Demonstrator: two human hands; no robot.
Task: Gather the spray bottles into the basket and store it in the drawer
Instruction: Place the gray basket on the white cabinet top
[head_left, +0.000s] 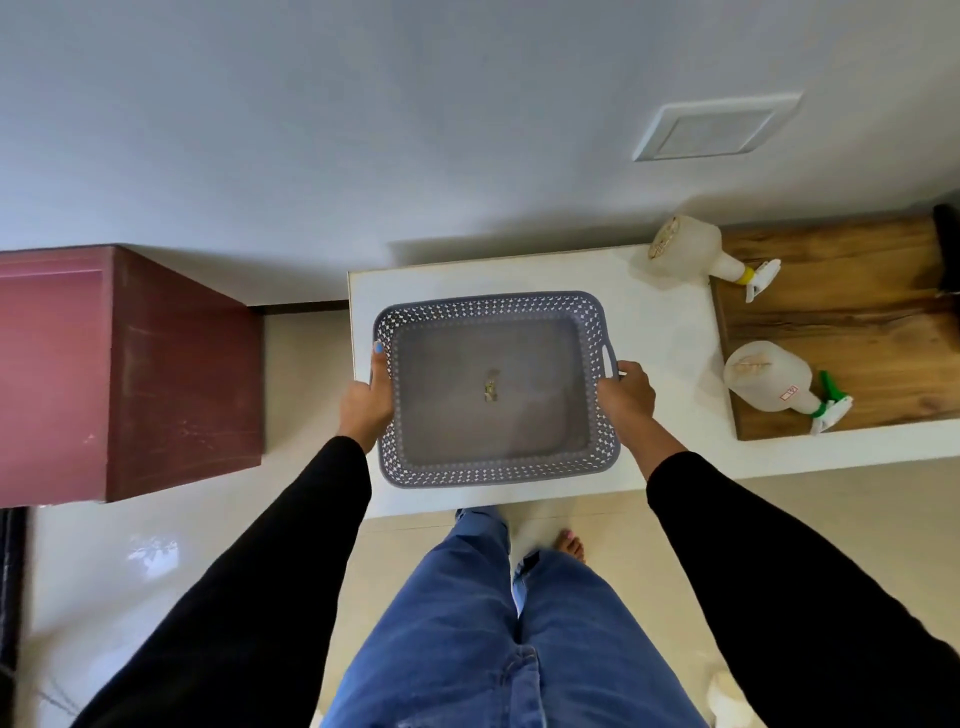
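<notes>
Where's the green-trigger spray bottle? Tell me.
In the head view the green-trigger spray bottle stands at the right on the wooden board, nearer the person than the yellow-collared bottle and right of the grey basket.

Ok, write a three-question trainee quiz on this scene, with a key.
1. True or false: the basket already holds a bottle.
2. How many spray bottles are in view?
3. What are the hands doing? A) gripping the basket's two sides B) holding a bottle each C) hanging free

Key:
1. False; only a small scrap lies inside.
2. Two: yellow-collared bottle and green-triggered bottle.
3. A: left hand, right hand.
</notes>
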